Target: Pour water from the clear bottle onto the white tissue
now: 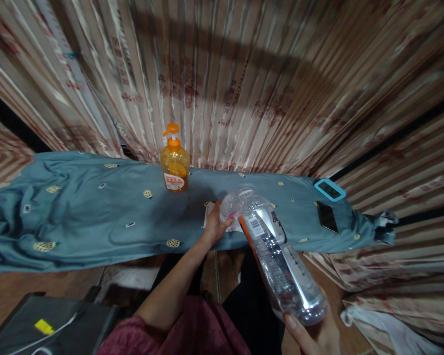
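My right hand (316, 335) grips the base of a large clear plastic bottle (277, 256), its thumb showing against the bottom edge. The bottle carries a label with a barcode and an orange strip. It tilts so that its neck end points away from me, to the upper left. There it meets a small clear plastic cup (229, 204), around which my left hand (215, 226) is closed. Whether the bottle's mouth is inside the cup or just beside it, I cannot tell. Under the cup lies a white tissue or cloth (236, 227), partly covered.
A blue cloth with a pineapple print (96, 207) covers the narrow table. An orange pump bottle (175, 167) stands at the back. On the right lie a phone (327, 217) and a blue-framed device (330, 190). Curtains (222, 88) hang close behind. A dark box (52, 320) sits lower left.
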Demonstrator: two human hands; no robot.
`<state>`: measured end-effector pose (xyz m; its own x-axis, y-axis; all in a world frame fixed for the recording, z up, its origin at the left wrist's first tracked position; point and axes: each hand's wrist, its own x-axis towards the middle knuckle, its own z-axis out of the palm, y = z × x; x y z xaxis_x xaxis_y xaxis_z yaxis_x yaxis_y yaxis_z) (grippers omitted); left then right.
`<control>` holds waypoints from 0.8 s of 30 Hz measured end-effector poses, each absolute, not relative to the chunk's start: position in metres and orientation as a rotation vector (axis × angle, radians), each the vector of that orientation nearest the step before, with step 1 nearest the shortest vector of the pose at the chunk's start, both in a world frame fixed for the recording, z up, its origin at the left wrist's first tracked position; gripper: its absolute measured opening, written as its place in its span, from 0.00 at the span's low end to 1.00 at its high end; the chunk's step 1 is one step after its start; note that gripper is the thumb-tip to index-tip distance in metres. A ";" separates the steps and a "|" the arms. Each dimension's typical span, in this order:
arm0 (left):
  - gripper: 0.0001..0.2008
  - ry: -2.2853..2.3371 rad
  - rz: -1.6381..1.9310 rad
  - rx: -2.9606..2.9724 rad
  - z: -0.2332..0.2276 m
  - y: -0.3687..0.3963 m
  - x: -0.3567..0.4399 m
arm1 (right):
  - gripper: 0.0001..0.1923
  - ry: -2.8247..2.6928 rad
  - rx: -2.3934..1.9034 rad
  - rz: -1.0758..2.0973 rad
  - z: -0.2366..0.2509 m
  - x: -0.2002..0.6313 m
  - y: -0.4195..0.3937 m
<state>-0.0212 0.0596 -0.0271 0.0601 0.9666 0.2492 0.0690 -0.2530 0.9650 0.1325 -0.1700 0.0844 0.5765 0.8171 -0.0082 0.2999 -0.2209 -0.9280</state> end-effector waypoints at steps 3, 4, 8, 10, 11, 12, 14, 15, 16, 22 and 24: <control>0.25 1.092 1.327 1.480 -0.028 0.060 -0.021 | 0.42 -0.909 -1.787 0.640 0.082 0.134 -0.171; 0.24 1.089 1.325 1.481 -0.027 0.060 -0.021 | 0.41 -0.910 -1.791 0.638 0.082 0.134 -0.171; 0.24 1.103 1.311 1.484 -0.025 0.059 -0.022 | 0.39 -0.943 -1.772 0.618 0.084 0.134 -0.171; 0.24 1.103 1.312 1.481 -0.024 0.058 -0.022 | 0.38 -0.962 -1.773 0.599 0.085 0.134 -0.171; 0.24 1.096 1.314 1.480 -0.024 0.058 -0.022 | 0.38 -0.964 -1.781 0.596 0.085 0.133 -0.171; 0.24 1.085 1.317 1.479 -0.024 0.058 -0.022 | 0.38 -0.964 -1.789 0.597 0.086 0.133 -0.171; 0.24 1.069 1.326 1.480 -0.023 0.058 -0.022 | 0.38 -0.956 -1.791 0.606 0.086 0.133 -0.171; 0.24 1.067 1.330 1.482 -0.023 0.057 -0.022 | 0.37 -0.952 -1.785 0.610 0.086 0.133 -0.170; 0.24 1.069 1.330 1.486 -0.023 0.058 -0.022 | 0.37 -0.953 -1.779 0.611 0.086 0.132 -0.170; 0.24 1.095 1.317 1.513 -0.025 0.059 -0.022 | 0.37 -0.975 -1.761 0.610 0.086 0.132 -0.171; 0.25 1.100 1.314 1.503 -0.026 0.059 -0.022 | 0.37 -0.982 -1.758 0.600 0.085 0.133 -0.171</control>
<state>-0.0221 0.0594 -0.0258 0.0673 0.9629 0.2615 0.0875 -0.2667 0.9598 0.1331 -0.1710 0.0846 0.5481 0.8353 0.0434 0.3423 -0.1767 -0.9228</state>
